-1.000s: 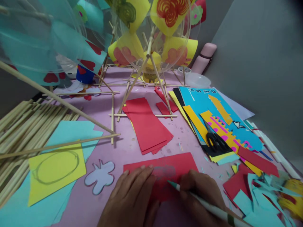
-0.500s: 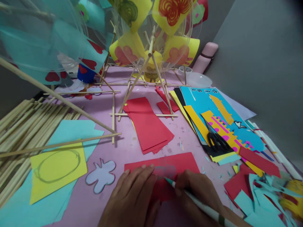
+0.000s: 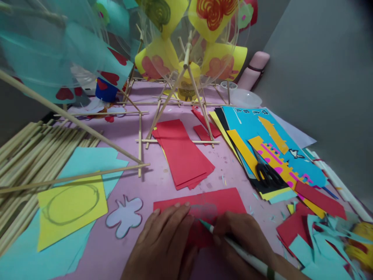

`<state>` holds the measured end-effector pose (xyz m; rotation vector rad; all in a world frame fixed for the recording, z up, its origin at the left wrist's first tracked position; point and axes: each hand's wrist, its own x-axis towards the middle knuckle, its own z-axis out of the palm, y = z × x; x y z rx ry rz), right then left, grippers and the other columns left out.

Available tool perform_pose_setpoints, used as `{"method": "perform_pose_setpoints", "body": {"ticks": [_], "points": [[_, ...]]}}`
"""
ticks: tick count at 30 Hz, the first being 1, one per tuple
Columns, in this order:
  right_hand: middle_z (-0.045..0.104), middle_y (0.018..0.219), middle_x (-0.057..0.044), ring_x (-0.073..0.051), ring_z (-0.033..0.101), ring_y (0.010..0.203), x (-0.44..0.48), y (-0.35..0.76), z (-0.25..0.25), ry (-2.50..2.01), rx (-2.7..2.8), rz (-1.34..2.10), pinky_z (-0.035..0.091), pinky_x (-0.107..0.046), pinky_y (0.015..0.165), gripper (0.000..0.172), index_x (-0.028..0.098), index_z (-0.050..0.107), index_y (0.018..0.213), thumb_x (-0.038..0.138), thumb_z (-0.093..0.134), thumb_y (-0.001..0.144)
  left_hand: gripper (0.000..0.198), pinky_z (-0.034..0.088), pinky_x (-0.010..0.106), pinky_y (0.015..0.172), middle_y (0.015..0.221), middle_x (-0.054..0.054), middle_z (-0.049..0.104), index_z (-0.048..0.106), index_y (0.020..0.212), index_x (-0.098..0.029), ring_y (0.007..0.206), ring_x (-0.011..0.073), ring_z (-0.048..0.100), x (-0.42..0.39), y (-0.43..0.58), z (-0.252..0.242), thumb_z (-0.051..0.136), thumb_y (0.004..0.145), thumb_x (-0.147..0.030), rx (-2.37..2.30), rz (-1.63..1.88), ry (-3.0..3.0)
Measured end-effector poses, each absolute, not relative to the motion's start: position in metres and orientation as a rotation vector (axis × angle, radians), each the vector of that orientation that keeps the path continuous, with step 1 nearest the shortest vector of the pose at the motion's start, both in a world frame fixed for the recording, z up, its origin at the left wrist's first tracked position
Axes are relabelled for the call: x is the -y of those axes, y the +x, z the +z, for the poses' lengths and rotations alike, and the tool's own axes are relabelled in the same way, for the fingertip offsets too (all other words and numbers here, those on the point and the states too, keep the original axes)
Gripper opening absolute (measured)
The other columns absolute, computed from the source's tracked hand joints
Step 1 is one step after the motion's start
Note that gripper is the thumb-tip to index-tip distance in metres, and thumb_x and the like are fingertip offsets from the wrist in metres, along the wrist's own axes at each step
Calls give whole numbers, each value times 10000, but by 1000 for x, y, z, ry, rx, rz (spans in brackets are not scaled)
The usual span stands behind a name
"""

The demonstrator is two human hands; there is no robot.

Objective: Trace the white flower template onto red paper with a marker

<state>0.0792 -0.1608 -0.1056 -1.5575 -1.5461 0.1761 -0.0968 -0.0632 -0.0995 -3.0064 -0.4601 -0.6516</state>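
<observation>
now further left: green-tipped white pencil [image 3: 247,257] on red paper sheet [image 3: 230,199] | right hand [image 3: 243,237] grip holds it | left hand [image 3: 166,243] grip flat, pinning sheet

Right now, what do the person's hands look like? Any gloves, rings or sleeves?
Both are bare. The left hand and right hand show no gloves, rings or watch in view. No sleeve shows at either wrist before the bottom edge cuts them off. The nails on the left fingers look short and unpainted.
</observation>
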Motion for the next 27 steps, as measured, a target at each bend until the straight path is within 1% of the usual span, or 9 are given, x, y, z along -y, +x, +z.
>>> {"method": "perform_pose_setpoints", "body": {"ticks": [6,11,17,22,24,27], "points": [[475,433,91,-61,389,312,160,82,-102,-1533,1583,210,281,-164,367,125,233,433,628,140,431,712,358,500,387,879,1247,57,599,524,1203,-173,1082,230,577,63,-97,-99,484,871,-301,465,-635,-3022],[446,409,91,-57,346,289,160,80,-104,-1529,1553,269,241,-163,332,131,229,419,581,160,435,692,353,496,389,877,1236,61,603,523,1200,-167,1071,231,580,64,-97,-98,471,876,-296,465,-666,-3026],[428,399,90,-53,352,291,162,80,-103,-1501,1571,265,258,-158,339,138,221,431,567,173,442,696,352,483,383,884,1232,55,605,523,1200,-167,1068,223,577,63,-96,-99,473,872,-286,465,-653,-3018],[537,457,56,-81,470,382,164,81,-86,-1663,1605,398,347,-177,430,161,214,496,574,144,447,711,363,486,378,882,1241,58,600,522,1210,-170,1079,225,574,63,-96,-99,477,873,-297,465,-659,-3017],[560,477,46,-91,486,408,166,80,-82,-1702,1590,475,363,-190,455,165,214,516,575,152,454,714,362,488,374,885,1235,60,604,522,1211,-170,1075,224,578,63,-97,-98,475,874,-294,468,-668,-3021],[551,470,51,-91,478,403,167,80,-80,-1690,1563,504,359,-190,450,170,216,512,562,158,459,713,358,492,374,879,1232,62,606,527,1203,-167,1069,225,580,63,-97,-98,479,871,-293,466,-657,-3025]]}}
